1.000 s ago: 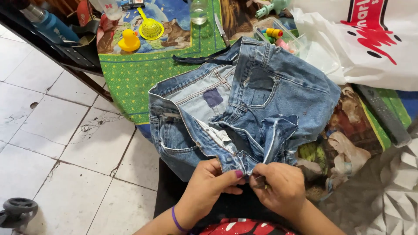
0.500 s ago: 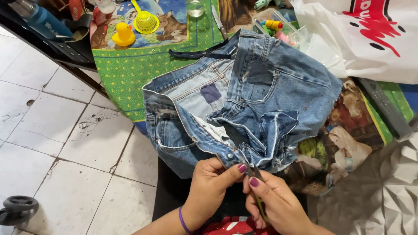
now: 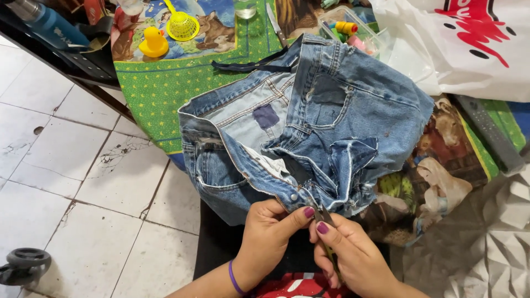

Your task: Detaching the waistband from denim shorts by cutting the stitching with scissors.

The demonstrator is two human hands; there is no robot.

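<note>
A pair of cut-off blue denim shorts [image 3: 309, 127] lies spread over the table's front edge, waistband turned toward me, with a dark purple patch [image 3: 266, 116] showing inside. My left hand [image 3: 268, 237] pinches the waistband edge near its metal button. Close beside it, my right hand [image 3: 350, 256] grips a small thin tool [image 3: 326, 221] whose tip touches the denim seam. I cannot tell what kind of tool it is. A purple band circles my left wrist.
A green patterned tablecloth [image 3: 165, 88] covers the table. At the back stand a yellow rubber duck [image 3: 153, 44], a yellow strainer [image 3: 182, 25] and a clear box of thread spools [image 3: 348, 27]. A white plastic bag [image 3: 469, 44] lies at right, tiled floor [image 3: 66, 182] at left.
My view has drifted so the shorts sit a little higher and more central. My right hand has slid slightly down and right along the seam with the tool; my left keeps its pinch.
</note>
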